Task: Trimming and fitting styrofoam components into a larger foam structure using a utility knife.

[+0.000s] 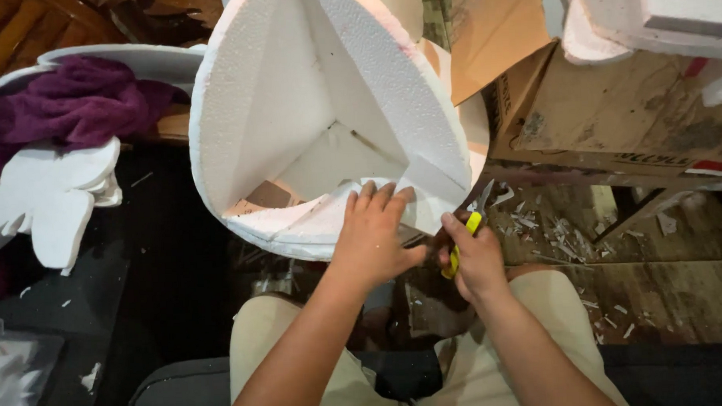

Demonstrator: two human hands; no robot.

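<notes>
A large white foam piece (pixel 293 101), rounded with flat inner panels meeting in a corner, stands tilted in front of me above my knees. My left hand (pixel 374 234) lies flat on its lower rim, fingers spread over the foam edge. Just to the right, my right hand (pixel 476 259) is closed around a yellow utility knife (pixel 466 239), its tip pointing up at the foam's lower right edge. Both forearms reach up from my lap, which is in beige trousers.
Cut white foam shapes (pixel 49 198) and a purple cloth (pixel 69 101) lie at the left. Cardboard boxes (pixel 614 114) with more foam (pixel 650 17) on top stand at the right. Foam scraps (pixel 554 236) litter the wooden floor. A dark surface (pixel 68 301) is at the lower left.
</notes>
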